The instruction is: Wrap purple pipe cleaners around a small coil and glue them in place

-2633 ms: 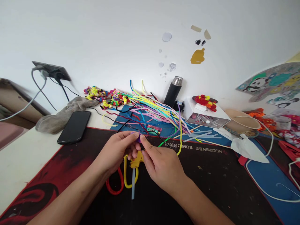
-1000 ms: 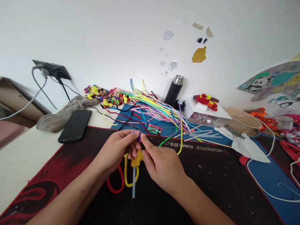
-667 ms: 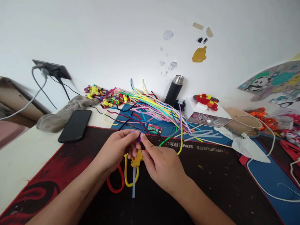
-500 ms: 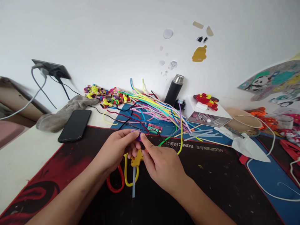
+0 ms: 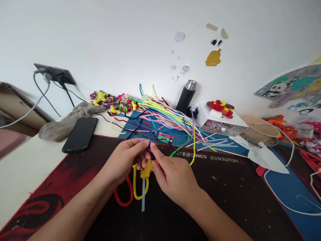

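I have the purple piece (image 5: 148, 148) pinched in the fingers (image 5: 140, 146) of the left hand (image 5: 125, 156). The right hand (image 5: 176, 174) touches it with the index fingertip (image 5: 153, 149); whether its fingers also pinch, I cannot tell. Just below the fingers I see the glue gun (image 5: 146, 170), and beyond them the heap of pipe cleaners (image 5: 165, 115).
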`<state>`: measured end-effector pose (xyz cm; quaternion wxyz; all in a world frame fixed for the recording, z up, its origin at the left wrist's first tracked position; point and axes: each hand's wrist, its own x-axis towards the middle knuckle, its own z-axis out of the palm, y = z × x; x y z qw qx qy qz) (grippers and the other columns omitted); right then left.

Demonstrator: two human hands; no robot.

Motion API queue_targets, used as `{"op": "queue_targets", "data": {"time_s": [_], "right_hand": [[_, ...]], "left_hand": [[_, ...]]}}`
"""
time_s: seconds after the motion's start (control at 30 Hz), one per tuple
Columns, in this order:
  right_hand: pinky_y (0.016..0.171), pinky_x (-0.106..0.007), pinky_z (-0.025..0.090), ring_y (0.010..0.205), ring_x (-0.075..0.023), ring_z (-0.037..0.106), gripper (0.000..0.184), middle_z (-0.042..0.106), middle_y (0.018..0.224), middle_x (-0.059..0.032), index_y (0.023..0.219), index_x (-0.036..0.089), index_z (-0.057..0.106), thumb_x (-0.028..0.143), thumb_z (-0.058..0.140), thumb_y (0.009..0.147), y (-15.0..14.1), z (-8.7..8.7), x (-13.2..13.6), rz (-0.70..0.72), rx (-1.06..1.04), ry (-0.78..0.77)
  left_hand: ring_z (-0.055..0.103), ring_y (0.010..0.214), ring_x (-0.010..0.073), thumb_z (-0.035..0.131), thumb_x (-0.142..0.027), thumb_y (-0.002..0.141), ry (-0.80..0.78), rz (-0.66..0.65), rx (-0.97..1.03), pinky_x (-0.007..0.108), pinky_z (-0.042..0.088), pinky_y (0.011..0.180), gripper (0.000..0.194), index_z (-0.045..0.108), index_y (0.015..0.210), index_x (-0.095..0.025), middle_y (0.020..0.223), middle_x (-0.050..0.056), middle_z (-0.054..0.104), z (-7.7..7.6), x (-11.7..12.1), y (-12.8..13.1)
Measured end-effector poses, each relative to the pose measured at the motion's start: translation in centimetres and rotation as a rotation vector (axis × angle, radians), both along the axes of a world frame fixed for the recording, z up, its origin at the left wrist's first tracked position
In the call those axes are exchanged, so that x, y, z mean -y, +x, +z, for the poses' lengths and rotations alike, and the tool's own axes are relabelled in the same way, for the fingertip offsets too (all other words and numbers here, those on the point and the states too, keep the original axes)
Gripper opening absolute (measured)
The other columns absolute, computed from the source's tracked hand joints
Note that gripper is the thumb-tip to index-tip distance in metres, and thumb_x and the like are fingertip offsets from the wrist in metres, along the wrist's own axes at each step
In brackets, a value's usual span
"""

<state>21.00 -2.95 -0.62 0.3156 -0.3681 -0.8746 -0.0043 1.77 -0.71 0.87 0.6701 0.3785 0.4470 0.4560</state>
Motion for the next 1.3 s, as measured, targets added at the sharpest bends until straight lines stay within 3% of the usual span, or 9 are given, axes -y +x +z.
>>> {"op": "queue_targets", "data": {"time_s": [1.3], "right_hand": [[0.059,-0.031,0.044,0.063,-0.0177,0.073,0.046,0.082,0.082,-0.0055,0.156,0.005,0.057,0.022,0.042,0.116,0.01,0.05,0.15,0.017,-0.005,-0.026]], "left_hand": [[0.058,0.045,0.0094,0.089,-0.053,0.078,0.010,-0.005,-0.014,0.018,0.042,0.041,0.043,0.073,0.073,-0.015,0.064,0.003,0.071,0.28,0.09,0.06]]}}
